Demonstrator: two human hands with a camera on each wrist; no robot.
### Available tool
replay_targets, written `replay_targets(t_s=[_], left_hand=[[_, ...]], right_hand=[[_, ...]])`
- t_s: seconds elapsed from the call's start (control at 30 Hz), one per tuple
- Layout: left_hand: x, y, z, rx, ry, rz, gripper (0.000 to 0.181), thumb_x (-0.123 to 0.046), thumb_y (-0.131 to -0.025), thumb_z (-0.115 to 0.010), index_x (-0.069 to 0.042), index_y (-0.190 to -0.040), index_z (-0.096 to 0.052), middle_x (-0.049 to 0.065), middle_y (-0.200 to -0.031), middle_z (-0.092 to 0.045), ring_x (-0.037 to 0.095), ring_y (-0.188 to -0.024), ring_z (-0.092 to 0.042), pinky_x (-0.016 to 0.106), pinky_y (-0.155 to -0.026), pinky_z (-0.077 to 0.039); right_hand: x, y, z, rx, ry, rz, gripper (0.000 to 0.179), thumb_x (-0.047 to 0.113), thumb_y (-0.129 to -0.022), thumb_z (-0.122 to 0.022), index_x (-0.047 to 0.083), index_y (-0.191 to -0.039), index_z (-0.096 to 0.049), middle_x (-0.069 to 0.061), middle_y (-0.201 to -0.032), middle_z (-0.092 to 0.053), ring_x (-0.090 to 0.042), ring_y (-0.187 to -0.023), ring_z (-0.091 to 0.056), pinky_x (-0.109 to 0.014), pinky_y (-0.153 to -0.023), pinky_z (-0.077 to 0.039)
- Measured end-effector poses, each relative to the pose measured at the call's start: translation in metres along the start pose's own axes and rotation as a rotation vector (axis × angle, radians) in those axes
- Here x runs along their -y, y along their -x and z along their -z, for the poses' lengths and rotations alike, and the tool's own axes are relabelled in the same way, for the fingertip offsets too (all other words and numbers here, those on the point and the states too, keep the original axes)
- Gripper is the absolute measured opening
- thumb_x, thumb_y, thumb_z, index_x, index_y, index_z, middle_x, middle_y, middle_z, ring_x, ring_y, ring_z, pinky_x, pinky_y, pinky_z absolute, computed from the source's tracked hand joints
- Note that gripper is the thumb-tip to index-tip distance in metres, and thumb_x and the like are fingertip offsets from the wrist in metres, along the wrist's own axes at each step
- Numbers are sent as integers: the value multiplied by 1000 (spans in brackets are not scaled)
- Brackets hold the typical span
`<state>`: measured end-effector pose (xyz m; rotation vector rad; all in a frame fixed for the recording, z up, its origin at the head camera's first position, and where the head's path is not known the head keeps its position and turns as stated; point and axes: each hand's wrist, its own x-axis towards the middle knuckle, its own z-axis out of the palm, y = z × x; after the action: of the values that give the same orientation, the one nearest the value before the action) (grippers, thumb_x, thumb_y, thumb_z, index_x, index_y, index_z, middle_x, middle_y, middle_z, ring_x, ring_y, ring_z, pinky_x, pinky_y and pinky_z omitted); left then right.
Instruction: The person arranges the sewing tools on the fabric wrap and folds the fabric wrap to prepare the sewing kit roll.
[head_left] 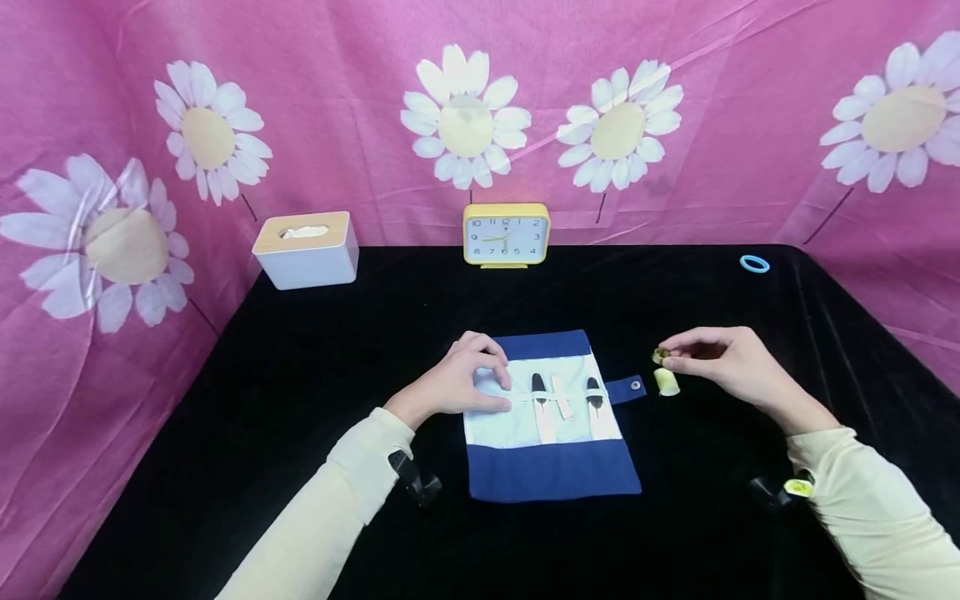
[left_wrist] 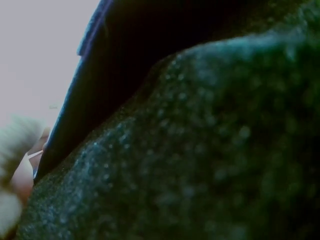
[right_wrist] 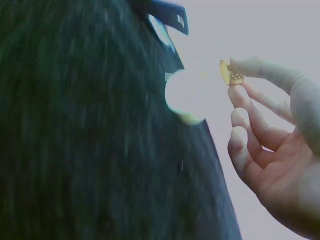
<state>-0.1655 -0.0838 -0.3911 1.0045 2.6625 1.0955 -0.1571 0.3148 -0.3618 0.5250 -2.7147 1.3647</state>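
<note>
My left hand [head_left: 468, 375] rests on the left side of an unfolded navy fabric roll-up pouch [head_left: 555, 472], its thumb and fingers curved and apart. Whether they touch the white elastic band is unclear. Two black-handled tools [head_left: 538, 386] and a small white strip [head_left: 561, 397] sit in the band. To the pouch's right, my right hand [head_left: 731, 362] pinches a small gold thimble [right_wrist: 236, 77] between thumb and fingertips; its rim and dimples show in the right wrist view. Just below it is a pale yellow spool of thread [head_left: 666, 382]. In the left wrist view the hand is mostly out of frame.
A black cloth [head_left: 360, 333] covers the table. At the back stand a white tissue box [head_left: 311, 262] with a wooden top and a yellow alarm clock [head_left: 506, 235]. A blue ring [head_left: 754, 264] lies at the far right. The pouch's snap strap [head_left: 626, 389] sticks out rightward.
</note>
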Motion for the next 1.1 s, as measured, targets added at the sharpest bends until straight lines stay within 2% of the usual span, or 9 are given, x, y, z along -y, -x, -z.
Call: replay_targets(t_s=[0.13,0.3,0.47,0.57,0.8,1.1], left_hand=[[0,0,-1,-32,-14,-12,14,-25,-76,-87,-19,-81,-75,-1,-114,-61,22,-121,-43,43,-103,-32],[0,0,-2,-68,-25,-26,13,-23,-75,-88,-19,-79,-77,-1,-111,-62,21,-119,-44,45,-103,-33],[-1,1,-3,-79,-37,-31,11,-22,-74,-89,-18,-77,-79,-2,-110,-62,21,-120,-44,44,-104,-34],[0,2,-2,-76,-29,-18,10,-21,-75,-88,-18,-76,-80,-2,-111,-62,21,-121,-43,44,-104,-33],[0,4,-4,-57,-15,0,8,-21,-76,-88,-17,-79,-82,-2,-113,-63,20,-122,-44,45,-105,-33],[1,-1,-6,-46,-12,-31,8,-21,-78,-88,-16,-81,-82,-1,-115,-63,20,-122,-44,45,-107,-33]], right_hand=[[18,-11,-14,38,4,33,19,5,-83,-80,2,-101,-76,11,-79,-71,-1,-69,-64,-16,-63,-51],[37,-26,-36,93,20,23,18,10,-82,-83,6,-99,-77,6,-80,-70,-4,-68,-63,-20,-61,-52],[53,-38,-61,158,26,20,18,12,-81,-84,7,-97,-78,-2,-82,-72,-6,-67,-59,-22,-59,-50],[59,-44,-78,188,23,41,17,12,-81,-84,7,-96,-78,-4,-84,-73,-7,-68,-58,-23,-60,-49],[68,-49,-110,194,35,94,16,12,-80,-85,9,-95,-79,-1,-85,-74,-8,-71,-59,-22,-66,-49],[68,-51,-129,238,-2,93,17,14,-80,-86,10,-96,-80,-2,-89,-76,-6,-75,-63,-20,-69,-52]])
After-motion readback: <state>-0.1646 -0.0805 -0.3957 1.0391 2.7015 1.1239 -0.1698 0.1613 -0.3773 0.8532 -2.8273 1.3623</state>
